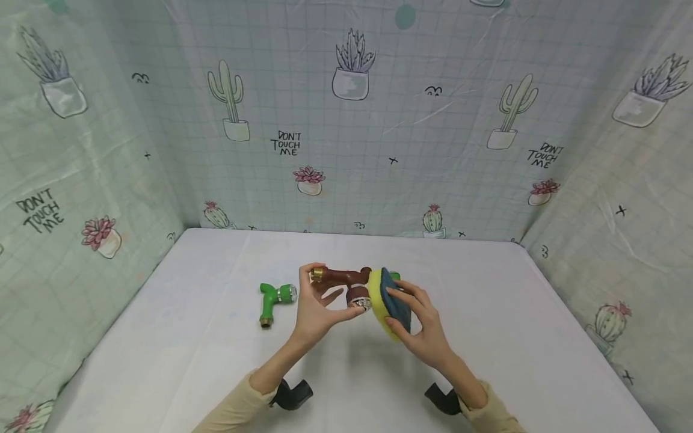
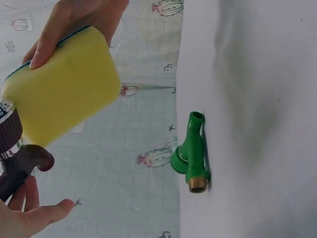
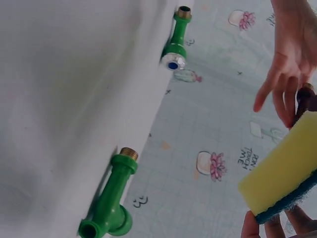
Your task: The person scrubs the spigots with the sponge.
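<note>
My left hand [image 1: 316, 313] holds a brown tap [image 1: 341, 277] above the table, between the thumb at its knob and the fingers near its brass threaded end. Its spout end points toward the right hand. In my right hand [image 1: 425, 328] is a yellow sponge [image 2: 69, 87] with a dark blue scouring side, gripped between thumb and fingers. The sponge's yellow face meets the tap at its knob and spout; whether it presses there I cannot tell. A green tap [image 1: 271, 302] lies left of the left hand. Another green tap [image 3: 111, 198] is mostly hidden behind the sponge in the head view.
The white table [image 1: 216, 373] is bordered by hanging cloth [image 1: 346, 150] with plant prints at the back and both sides. Black curved pieces [image 1: 292, 395] sit by both wrists, below the sleeves.
</note>
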The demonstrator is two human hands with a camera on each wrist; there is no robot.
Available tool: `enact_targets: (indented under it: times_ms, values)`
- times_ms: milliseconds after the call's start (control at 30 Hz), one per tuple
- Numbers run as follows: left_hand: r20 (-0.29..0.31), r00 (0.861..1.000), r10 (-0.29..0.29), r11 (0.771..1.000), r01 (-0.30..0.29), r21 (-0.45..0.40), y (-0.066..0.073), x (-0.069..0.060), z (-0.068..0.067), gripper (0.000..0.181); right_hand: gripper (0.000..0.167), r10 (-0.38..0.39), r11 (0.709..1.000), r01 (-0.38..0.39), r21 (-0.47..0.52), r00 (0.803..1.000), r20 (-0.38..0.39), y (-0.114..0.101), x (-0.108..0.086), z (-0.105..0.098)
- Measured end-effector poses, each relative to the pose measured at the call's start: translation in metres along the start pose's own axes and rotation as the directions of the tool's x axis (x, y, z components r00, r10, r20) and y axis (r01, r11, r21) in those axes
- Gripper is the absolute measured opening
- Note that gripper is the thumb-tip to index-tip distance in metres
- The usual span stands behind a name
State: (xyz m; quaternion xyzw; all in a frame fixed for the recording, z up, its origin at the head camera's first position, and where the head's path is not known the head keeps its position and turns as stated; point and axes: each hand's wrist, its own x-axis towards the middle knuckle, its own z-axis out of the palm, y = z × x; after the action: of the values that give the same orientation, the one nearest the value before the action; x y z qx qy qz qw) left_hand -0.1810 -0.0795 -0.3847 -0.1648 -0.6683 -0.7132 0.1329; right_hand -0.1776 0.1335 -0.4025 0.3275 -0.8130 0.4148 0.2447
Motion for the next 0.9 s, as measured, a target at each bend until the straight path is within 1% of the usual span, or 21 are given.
enact_targets:
  times_ms: [67, 167, 267, 367, 433, 500, 533, 600, 667, 733, 800, 900]
  values:
    - [-0.004, 1.000, 0.000, 0.999, 0.000, -0.045, 0.002, 0.001, -0.001, 0.088, 0.052, -0.009, 1.000, 0.009, 0.005, 1.000, 0.020, 0.000, -0.003, 0.003]
    - [0.025, 1.000, 0.001, 0.996, 0.001, -0.089, 0.003, 0.002, -0.001, 0.087, 0.052, -0.036, 0.999, 0.036, -0.006, 0.998, 0.061, 0.001, -0.006, 0.009]
    - [0.059, 0.998, 0.005, 0.996, 0.001, -0.089, 0.003, 0.001, 0.000, 0.088, 0.052, -0.067, 0.998, 0.068, -0.018, 0.996, 0.051, 0.002, -0.007, 0.012]
    - [0.054, 0.999, 0.007, 0.999, -0.005, -0.044, 0.003, 0.000, 0.000, 0.088, 0.052, -0.076, 0.997, 0.076, -0.022, 0.997, 0.003, 0.004, -0.007, 0.013]
    - [0.037, 0.999, 0.001, 1.000, -0.002, 0.016, 0.003, 0.000, -0.001, 0.088, 0.052, -0.082, 0.997, 0.082, -0.017, 0.996, -0.022, 0.006, -0.007, 0.012]
    - [0.035, 0.999, -0.002, 0.995, -0.001, 0.102, 0.004, -0.001, -0.004, 0.086, 0.051, -0.082, 0.997, 0.081, -0.017, 0.996, -0.032, 0.007, -0.008, 0.010]
    - [0.037, 0.999, -0.005, 0.989, -0.001, 0.150, 0.005, -0.001, -0.005, 0.085, 0.051, -0.084, 0.996, 0.083, -0.018, 0.996, -0.036, 0.008, -0.008, 0.010]
    - [0.051, 0.999, -0.001, 0.969, -0.011, 0.248, 0.006, 0.000, -0.008, 0.082, 0.051, -0.090, 0.996, 0.089, -0.020, 0.995, -0.041, 0.010, -0.009, 0.009]
    - [0.069, 0.998, 0.003, 0.942, -0.026, 0.336, 0.008, 0.000, -0.010, 0.078, 0.049, -0.103, 0.994, 0.102, -0.025, 0.994, -0.048, 0.011, -0.010, 0.008]
    - [0.083, 0.997, 0.004, 0.915, -0.037, 0.402, 0.009, 0.001, -0.012, 0.075, 0.045, -0.121, 0.992, 0.120, -0.027, 0.991, -0.051, 0.012, -0.010, 0.007]
    - [0.098, 0.995, -0.004, 0.894, -0.040, 0.447, 0.009, 0.001, -0.014, 0.073, 0.041, -0.141, 0.990, 0.140, -0.029, 0.989, -0.053, 0.013, -0.011, 0.007]
    - [0.118, 0.993, -0.010, 0.870, -0.050, 0.491, 0.009, 0.001, -0.016, 0.071, 0.037, -0.152, 0.988, 0.151, -0.033, 0.987, -0.047, 0.015, -0.012, 0.006]
